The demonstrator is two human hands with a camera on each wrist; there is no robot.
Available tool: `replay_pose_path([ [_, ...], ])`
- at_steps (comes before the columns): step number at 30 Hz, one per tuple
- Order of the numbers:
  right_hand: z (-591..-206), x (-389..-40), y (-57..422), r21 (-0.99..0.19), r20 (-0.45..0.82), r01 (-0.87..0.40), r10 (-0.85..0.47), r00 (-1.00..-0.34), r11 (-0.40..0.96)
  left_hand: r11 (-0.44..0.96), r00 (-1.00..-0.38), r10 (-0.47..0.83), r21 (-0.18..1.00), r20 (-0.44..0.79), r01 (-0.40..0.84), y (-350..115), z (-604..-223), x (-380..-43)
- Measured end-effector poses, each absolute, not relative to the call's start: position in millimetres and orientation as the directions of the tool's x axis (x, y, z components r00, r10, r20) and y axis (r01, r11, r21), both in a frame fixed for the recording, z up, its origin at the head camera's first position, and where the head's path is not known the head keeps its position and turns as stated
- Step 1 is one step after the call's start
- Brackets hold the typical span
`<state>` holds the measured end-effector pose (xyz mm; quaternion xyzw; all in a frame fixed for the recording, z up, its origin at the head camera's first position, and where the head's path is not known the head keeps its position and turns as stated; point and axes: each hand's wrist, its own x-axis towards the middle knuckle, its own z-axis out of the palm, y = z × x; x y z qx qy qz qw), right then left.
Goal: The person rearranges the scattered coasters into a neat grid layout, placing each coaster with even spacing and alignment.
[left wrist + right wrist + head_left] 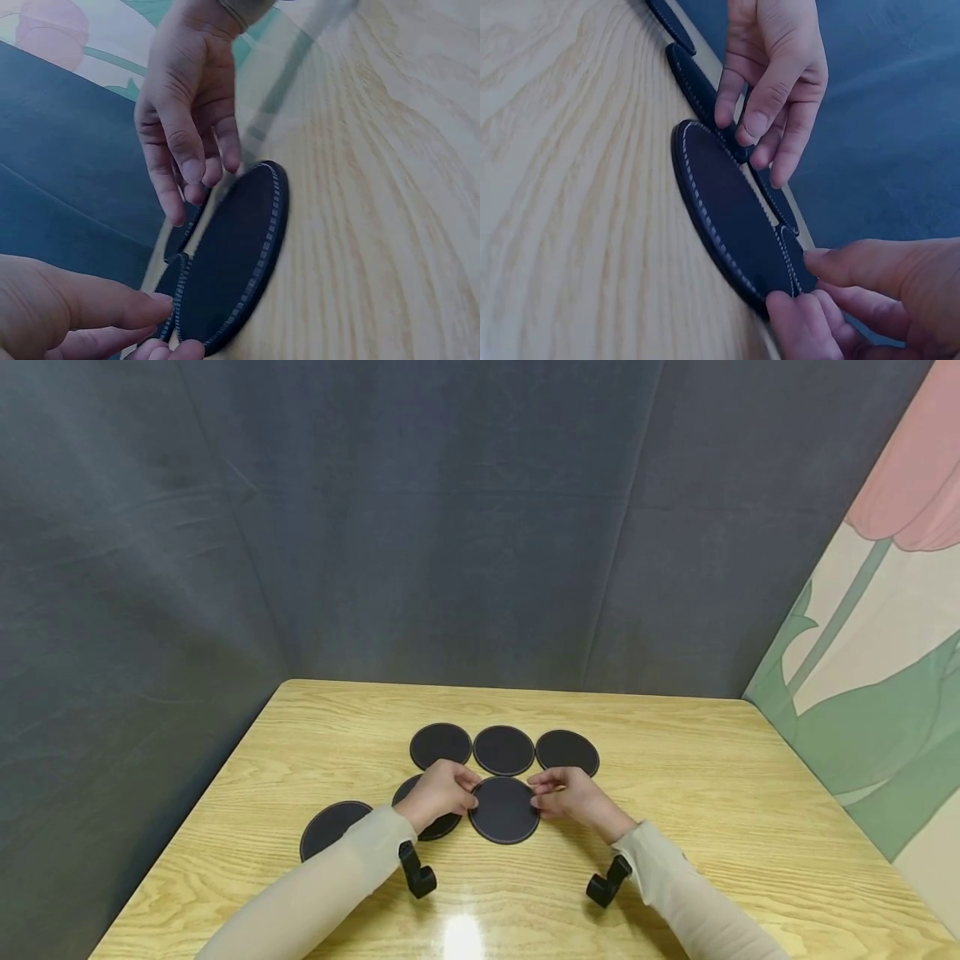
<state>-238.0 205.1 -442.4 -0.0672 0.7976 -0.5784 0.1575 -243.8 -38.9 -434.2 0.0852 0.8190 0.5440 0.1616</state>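
Observation:
A round black coaster (504, 811) with pale edge stitching sits between my two hands in the front row. At its left edge is my left hand (442, 795), thumb and fingertips close to the rim, fingers loosely bent. The right hand (573, 799) is at the opposite edge in the same way, its fingertips right by the rim. Both wrist views show this coaster (234, 255) with the fingers spread around its ends, not wrapped round it. Under the left hand lies another black coaster (427, 827), partly covered.
Three matching coasters form a row behind: left (441, 745), middle (504, 750) and right (566, 752). Farther left, one more coaster (330, 828) is partly hidden by the left sleeve. The wooden table (712, 777) ends at a dark curtain (435, 527).

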Motion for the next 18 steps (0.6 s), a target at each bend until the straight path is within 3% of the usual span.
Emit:
replay_pose_path([
  [18,-422.6,-230.9,191.1,-0.973,-0.035,-0.066,-0.425,-0.904,0.222,0.335,-0.923,0.352,0.942,-0.156,-0.031,-59.0,-408.9,-236.8],
])
